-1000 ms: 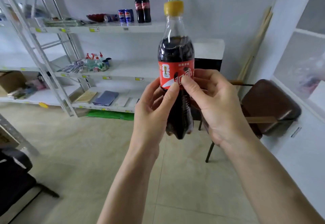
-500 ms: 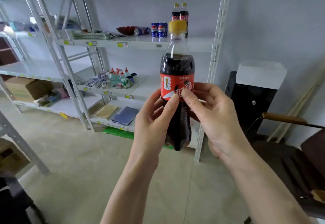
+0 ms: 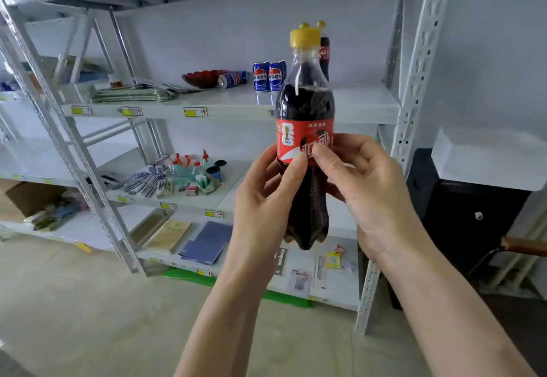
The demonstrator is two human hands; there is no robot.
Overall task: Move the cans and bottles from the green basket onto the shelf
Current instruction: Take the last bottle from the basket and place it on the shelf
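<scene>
both the left hand (image 3: 266, 199) and right hand (image 3: 370, 187) grip the cola bottle (image 3: 305, 140) upright at frame centre; the shelf (image 3: 355, 104) board with cans (image 3: 268, 76) lies just behind, upper centre.

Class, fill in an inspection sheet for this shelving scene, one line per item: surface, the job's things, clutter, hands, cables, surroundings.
Surface: white shelf on a metal rack, with bare space at its right end.
Job's things: cola bottle with a yellow cap, held upright in front of the shelf; two upright blue cans, one lying can and two more bottles already stand on the shelf.
Clutter: red bowl and flat packets on the same shelf; stationery on the shelf below.
Hands: left hand and right hand both grip the bottle at its label.
Cables: nothing seen.
Surroundings: black cabinet to the right; tiled floor.
</scene>
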